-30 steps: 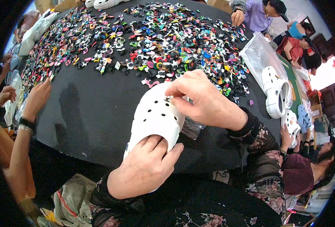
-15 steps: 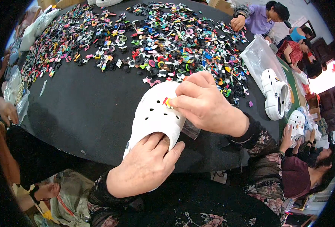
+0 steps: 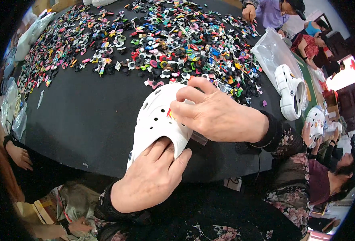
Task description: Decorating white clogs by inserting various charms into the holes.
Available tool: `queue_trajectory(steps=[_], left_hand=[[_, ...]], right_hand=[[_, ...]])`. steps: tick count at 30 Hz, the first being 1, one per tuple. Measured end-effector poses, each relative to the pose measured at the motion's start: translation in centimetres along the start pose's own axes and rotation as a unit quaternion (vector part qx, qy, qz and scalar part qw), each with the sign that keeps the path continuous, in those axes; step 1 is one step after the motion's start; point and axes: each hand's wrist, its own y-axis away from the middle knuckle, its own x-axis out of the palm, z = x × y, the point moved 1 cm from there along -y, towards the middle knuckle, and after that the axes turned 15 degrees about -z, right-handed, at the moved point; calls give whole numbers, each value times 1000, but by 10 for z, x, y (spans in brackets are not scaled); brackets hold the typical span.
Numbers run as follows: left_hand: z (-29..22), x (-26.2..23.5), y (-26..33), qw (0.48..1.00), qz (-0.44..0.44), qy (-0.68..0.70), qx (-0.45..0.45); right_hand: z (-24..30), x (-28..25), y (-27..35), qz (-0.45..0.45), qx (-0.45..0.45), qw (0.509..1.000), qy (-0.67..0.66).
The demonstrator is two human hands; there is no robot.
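Presently, white clog (image 3: 147, 108) at frame centre, gripped by left hand (image 3: 151, 182), fingers inside its opening. Clear bag (image 3: 267, 50), upper right; second clog (image 3: 292, 94) at its lower end. Charms (image 3: 165, 44) heaped across upper part of black table (image 3: 77, 116). Right hand (image 3: 213, 114) bent over toe, hiding its right side; fingertips at red-yellow charm (image 3: 169, 113), pinched or pressed: cannot tell.

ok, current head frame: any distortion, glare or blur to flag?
Head view, rim: corners black, co-worker in maroon tipped sideways by the fisheye; head view, right: bright patch washed out, whitish glare on the clear plastic bag; head view, centre: white clog, left hand and right hand fairly sharp, red-and-yellow charm partly covered.
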Motion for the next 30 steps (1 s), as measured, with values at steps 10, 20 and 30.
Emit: queue_trajectory(steps=[10,20,30], left_hand=[[-17,-4,4,993,-20,59,-99],[-25,3,13,605,-223,570,-510],[-17,34,-21,427,-325,654,-533]], right_hand=[[-16,-2,3,-22,52,997,-49],[-13,-2,0,-69,136,986,-65],[-26,21,6,-131,187,958,-172]])
